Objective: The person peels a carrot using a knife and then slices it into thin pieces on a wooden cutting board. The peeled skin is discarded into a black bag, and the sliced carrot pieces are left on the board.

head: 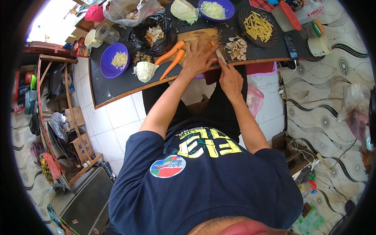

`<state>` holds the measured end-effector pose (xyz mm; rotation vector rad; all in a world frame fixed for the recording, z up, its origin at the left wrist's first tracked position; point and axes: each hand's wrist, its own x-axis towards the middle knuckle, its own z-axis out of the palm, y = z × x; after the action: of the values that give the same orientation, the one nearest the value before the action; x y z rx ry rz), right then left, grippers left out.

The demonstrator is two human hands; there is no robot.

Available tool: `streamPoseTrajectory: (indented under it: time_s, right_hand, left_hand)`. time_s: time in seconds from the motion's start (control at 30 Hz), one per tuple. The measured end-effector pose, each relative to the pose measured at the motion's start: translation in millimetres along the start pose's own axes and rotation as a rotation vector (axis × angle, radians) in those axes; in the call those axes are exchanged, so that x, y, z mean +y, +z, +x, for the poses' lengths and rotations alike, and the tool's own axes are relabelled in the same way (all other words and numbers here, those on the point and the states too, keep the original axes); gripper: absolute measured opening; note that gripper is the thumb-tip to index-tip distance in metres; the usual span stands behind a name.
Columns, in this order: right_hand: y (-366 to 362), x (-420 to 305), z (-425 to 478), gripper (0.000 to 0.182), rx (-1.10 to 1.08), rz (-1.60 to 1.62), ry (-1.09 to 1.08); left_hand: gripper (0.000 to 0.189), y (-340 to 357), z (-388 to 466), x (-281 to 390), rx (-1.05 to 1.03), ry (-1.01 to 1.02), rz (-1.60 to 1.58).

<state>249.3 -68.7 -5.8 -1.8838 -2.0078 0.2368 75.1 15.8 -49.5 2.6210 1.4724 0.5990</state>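
My left hand [198, 57] lies palm down over the wooden cutting board [202, 34], fingers spread. A small orange carrot piece [212, 43] shows at its fingertips; whatever is under the palm is hidden. In my right hand [231, 78] is a knife, its blade [220, 55] pointing away from me beside the left fingers and its handle covered by my grip. Two peeled carrots, an upper one [170, 53] and a lower one [172, 64], lie left of my left hand, partly on the board. A white cauliflower-like vegetable piece [146, 71] sits left of them.
Around the board stand a purple bowl of chopped pieces [106, 69], a black plastic bag with scraps [138, 38], a cabbage [184, 11], a purple bowl of shreds [202, 18] and a dark basket of yellow sticks [241, 33]. Peelings [236, 49] and a phone [290, 47] lie rightward.
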Motion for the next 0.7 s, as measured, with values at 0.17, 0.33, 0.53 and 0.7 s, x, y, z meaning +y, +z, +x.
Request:
streamPoseTrajectory:
  time_s: [0.17, 0.33, 0.53, 0.7]
  right_hand:
    - [-8, 5, -10, 0.05, 0.004, -0.018, 0.023]
    - [-12, 12, -16, 0.05, -0.005, 0.035, 0.071]
    - [-4, 17, -12, 0.051, 0.0, 0.398, 0.013]
    - [12, 15, -5, 0.052, -0.12, 0.637, -0.062]
  left_hand:
    - [0.056, 2, 0, 0, -0.028, -0.057, 0.013]
    - [0.047, -12, -2, -1, 0.086, -0.066, -0.088]
    - [0.031, -27, -18, -6, 0.166, -0.184, -0.082]
    - [0.029, -35, -21, -14, 0.134, -0.209, -0.024]
